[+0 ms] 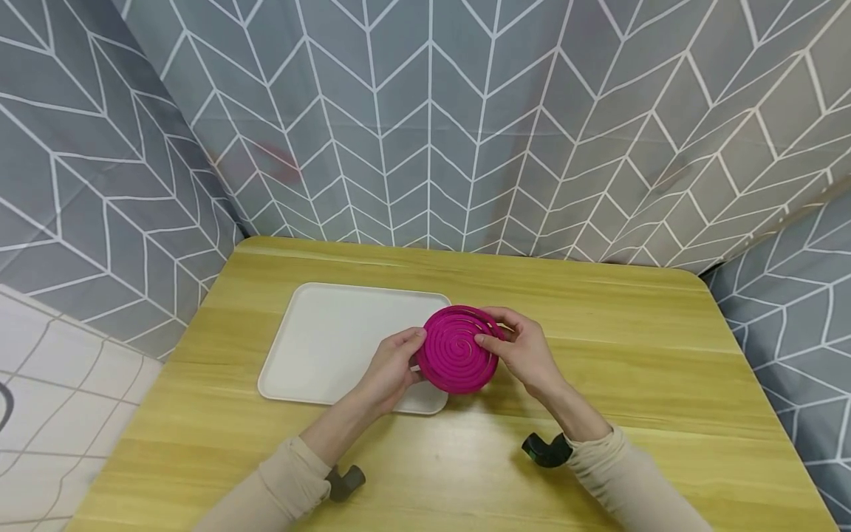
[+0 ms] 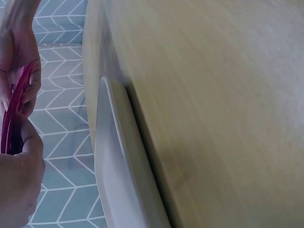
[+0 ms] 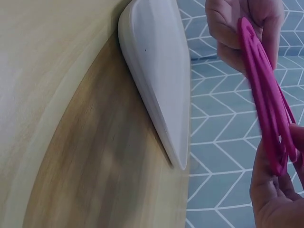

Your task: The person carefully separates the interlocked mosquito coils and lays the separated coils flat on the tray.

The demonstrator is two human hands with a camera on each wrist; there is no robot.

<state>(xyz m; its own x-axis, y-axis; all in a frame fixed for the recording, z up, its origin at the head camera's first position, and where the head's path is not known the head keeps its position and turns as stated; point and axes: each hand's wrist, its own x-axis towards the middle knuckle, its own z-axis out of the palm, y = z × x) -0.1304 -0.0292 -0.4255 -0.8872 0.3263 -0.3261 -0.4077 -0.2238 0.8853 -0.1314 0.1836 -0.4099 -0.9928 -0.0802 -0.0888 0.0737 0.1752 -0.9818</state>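
Observation:
A flat spiral coil of magenta cord (image 1: pixel 459 351) is held up over the right end of a white tray (image 1: pixel 332 340). My left hand (image 1: pixel 388 369) pinches its left edge, thumb on top and fingers beneath. At the right edge my right hand (image 1: pixel 528 355) grips it, with the thumb pressed on the face near the centre and the fingers behind. The outer turns on the right stand slightly apart from the rest. Seen edge-on in the right wrist view, the coil (image 3: pixel 266 99) is thin, with a few loops separating near the right hand (image 3: pixel 273 202).
The tray lies flat on a wooden table (image 1: pixel 631 355), left of centre. Patterned grey curtains (image 1: pixel 425 133) hang behind and at both sides of the table. A dark curved piece (image 1: pixel 547 451) sits at the right wrist, another (image 1: pixel 347 484) at the left.

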